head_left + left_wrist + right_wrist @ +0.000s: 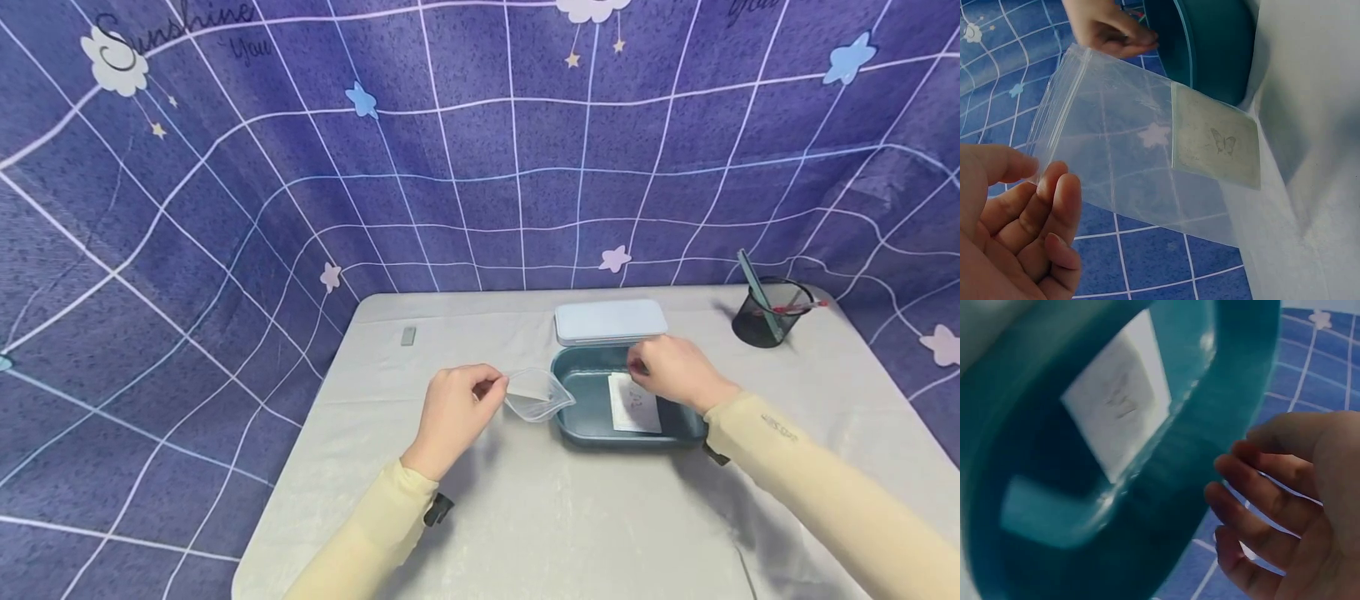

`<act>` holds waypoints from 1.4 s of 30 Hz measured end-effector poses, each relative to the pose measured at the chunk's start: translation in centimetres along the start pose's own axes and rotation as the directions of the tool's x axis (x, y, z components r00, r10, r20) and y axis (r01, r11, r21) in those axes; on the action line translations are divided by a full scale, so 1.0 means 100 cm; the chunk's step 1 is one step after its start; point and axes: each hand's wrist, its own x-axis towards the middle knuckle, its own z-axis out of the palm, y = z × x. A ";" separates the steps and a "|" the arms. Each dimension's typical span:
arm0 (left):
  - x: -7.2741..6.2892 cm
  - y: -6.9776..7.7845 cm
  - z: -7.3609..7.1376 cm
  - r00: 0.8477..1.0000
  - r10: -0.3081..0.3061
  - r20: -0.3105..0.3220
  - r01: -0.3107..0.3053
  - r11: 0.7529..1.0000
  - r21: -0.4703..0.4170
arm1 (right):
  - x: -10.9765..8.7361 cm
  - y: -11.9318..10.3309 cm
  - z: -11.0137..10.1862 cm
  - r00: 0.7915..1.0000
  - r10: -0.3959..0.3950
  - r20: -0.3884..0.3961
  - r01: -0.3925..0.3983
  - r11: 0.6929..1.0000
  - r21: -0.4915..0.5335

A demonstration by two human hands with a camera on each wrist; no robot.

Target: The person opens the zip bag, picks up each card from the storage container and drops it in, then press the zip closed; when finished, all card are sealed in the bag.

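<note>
My left hand (459, 408) pinches the zip edge of a clear zip-lock bag (531, 408) between thumb and forefinger, over the table just left of a teal basin (592, 438). Inside the bag, at its far end in the left wrist view, lies a pale card (1216, 136) with a small butterfly on it. Over the basin's back right part is my right hand (678, 372), its fingers loosely bent and nothing showing between them in the right wrist view. Several white cards (633, 404), the top one with faint marks, lie in the basin.
Behind the basin stands a pale blue case (611, 319). A black mesh pen holder (756, 327) with a red pen and a teal strip is at the back right. A small grey block (408, 336) lies at the back left. A blue patterned curtain (480, 150) hangs behind the table.
</note>
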 end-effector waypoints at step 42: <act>-0.001 0.002 0.000 1.000 0.004 0.013 -0.004 1.000 0.001 | -0.014 0.014 0.032 0.979 0.127 0.161 -0.110 0.988 -0.110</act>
